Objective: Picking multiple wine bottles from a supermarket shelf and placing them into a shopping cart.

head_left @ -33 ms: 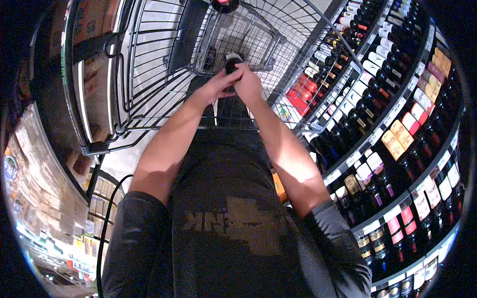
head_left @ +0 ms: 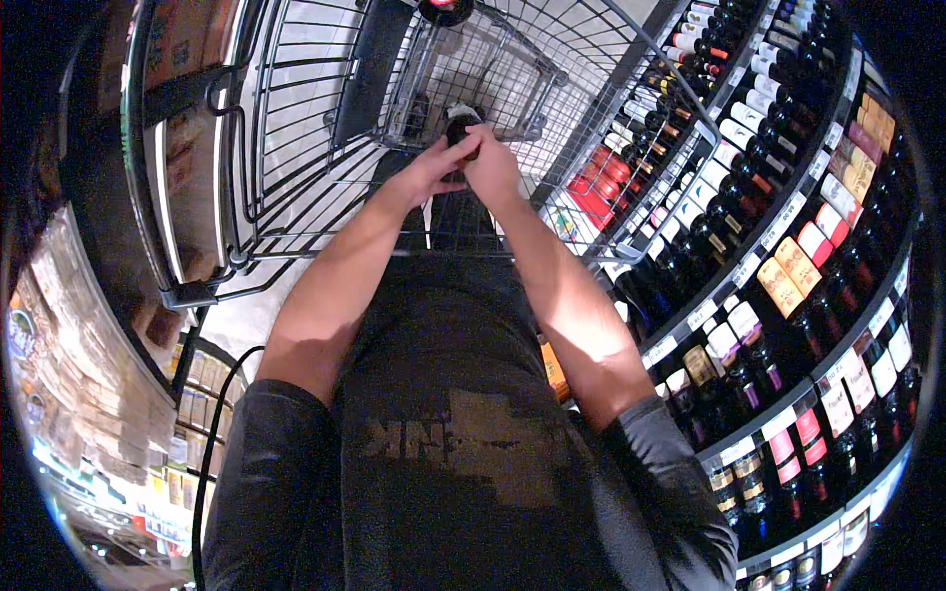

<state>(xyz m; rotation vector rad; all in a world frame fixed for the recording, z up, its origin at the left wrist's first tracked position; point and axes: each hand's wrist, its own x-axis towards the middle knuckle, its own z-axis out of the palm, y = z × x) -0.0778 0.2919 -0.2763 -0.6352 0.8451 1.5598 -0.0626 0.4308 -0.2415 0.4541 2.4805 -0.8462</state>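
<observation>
Both my hands are out in front of me, over the near end of a wire shopping cart. Between them is a dark bottle with a pale patch on its far side; much of it is hidden by my fingers. My left hand wraps it from the left and below. My right hand closes round it from the right, fingers meeting the left ones. Farther off, at the top edge of the view, a second dark round object with a red top is partly cut off.
Curving shelves full of wine bottles run along the right, with red packages low beside the cart. On the left stand a dark-framed display unit and stacked pale goods. A black cable hangs by my left sleeve.
</observation>
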